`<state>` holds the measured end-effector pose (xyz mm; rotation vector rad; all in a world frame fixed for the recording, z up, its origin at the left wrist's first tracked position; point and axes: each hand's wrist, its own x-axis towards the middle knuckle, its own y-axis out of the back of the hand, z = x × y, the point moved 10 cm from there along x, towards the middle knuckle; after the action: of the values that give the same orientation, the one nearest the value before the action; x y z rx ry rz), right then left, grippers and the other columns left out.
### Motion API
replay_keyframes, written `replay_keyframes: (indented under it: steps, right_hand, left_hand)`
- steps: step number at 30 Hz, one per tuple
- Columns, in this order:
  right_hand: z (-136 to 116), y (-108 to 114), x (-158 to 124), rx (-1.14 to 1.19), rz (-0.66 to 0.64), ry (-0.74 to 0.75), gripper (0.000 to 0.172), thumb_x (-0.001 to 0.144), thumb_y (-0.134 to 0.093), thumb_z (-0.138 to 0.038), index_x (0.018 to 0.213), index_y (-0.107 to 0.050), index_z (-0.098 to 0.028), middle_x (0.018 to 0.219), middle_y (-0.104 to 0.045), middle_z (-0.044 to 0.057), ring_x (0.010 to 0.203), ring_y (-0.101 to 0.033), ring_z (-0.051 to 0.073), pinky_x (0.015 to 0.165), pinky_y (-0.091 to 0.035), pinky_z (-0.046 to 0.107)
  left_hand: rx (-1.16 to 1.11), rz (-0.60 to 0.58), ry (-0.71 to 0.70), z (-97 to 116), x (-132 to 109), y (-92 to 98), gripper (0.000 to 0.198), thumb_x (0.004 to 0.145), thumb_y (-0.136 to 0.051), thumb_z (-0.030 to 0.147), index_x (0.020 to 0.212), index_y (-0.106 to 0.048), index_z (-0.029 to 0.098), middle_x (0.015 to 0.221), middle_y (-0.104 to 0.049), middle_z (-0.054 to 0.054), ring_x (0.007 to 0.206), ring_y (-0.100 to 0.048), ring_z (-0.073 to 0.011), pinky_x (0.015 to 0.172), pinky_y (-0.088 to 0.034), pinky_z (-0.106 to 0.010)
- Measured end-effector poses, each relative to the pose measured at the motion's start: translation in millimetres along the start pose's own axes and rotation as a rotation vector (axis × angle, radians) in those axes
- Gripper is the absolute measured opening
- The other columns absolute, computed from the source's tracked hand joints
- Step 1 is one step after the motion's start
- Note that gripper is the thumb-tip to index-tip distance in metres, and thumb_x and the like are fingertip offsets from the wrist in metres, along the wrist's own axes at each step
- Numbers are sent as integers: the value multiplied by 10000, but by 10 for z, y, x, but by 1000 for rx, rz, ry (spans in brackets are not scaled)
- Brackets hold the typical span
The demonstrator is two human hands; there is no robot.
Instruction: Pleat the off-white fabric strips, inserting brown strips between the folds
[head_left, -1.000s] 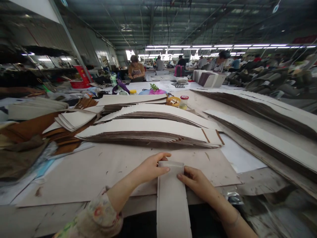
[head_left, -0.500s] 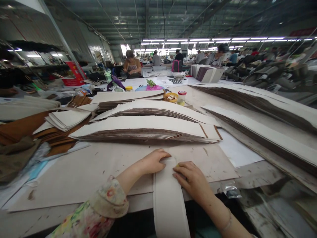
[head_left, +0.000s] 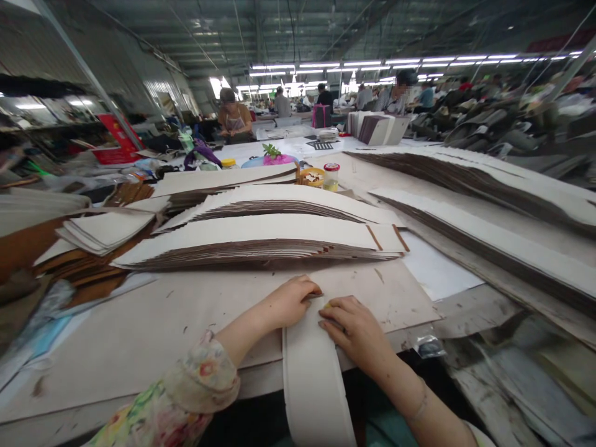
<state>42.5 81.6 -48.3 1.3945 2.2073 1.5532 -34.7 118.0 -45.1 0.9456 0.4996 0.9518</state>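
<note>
A long off-white strip [head_left: 313, 379], which looks like leather or faux leather, runs from the worktable over its front edge toward me. My left hand [head_left: 294, 301] grips the strip's far end at the left side, thumb and fingers bent together. On the strip's right edge, close to that end, my right hand [head_left: 350, 326] pinches with curled fingers. Something small and yellowish shows at its fingertips, too small to name. The far end between both hands is partly covered by fingers. Just beyond lies a fanned stack of similar white strips [head_left: 251, 233] with brown undersides.
More strip stacks [head_left: 479, 242] lie at the right and behind. Brown and white pieces [head_left: 102, 230] are heaped at the left. A yellow bowl [head_left: 311, 177] and a red-lidded jar [head_left: 331, 177] stand farther back. Several people work beyond the table.
The view has turned slightly, so the table and stacks sit farther left. My right hand's fingertips are a little nearer to my left hand. Both hands still grip the strip's end.
</note>
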Motion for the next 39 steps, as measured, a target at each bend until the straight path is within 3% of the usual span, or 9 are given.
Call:
replay_keyframes:
  steps: [19, 25, 30, 33, 39]
  right_hand:
    - [-10, 21, 22, -40, -10, -25, 120, 829, -530, -240, 918, -606, -215, 896, -588, 35, 865, -513, 173, 763, -426, 318]
    - [54, 1, -2, -23, -5, -54, 124, 823, -519, -240, 931, -567, -204, 915, -584, 43, 863, -525, 191, 767, -441, 358]
    - [85, 75, 69, 59, 149, -110, 418, 793, -463, -185, 1200, -365, -182, 1109, -512, 105, 1035, -483, 228, 861, -431, 427]
    - [17, -16, 164, 142, 140, -68, 573, 762, -399, -102, 1300, -218, -185, 1175, -456, 119, 1089, -453, 213, 912, -414, 414]
    - [21, -168, 230, 75, 60, -74, 551, 748, -383, -83, 1277, -262, -178, 1132, -474, 111, 1080, -446, 213, 927, -399, 418]
  left_hand:
    - [210, 39, -89, 167, -129, -77, 309, 799, -376, 15, 1019, -521, 176, 991, -535, -44, 934, -471, -174, 858, -391, -308]
    - [402, -20, -29, 235, -176, -171, 240, 850, -368, 84, 1037, -500, 158, 952, -515, -58, 900, -462, -196, 812, -407, -329]
    - [474, -22, 11, 276, -206, -179, 239, 871, -363, 138, 1080, -477, 155, 946, -510, -63, 894, -455, -211, 764, -414, -340]
    - [422, 21, 7, 249, -223, -151, 232, 854, -394, 124, 1054, -500, 175, 942, -515, -49, 899, -454, -198, 778, -404, -322]
    - [239, 144, 91, -10, -282, 26, 166, 843, -454, 168, 976, -545, 210, 941, -545, -21, 913, -475, -183, 784, -390, -311]
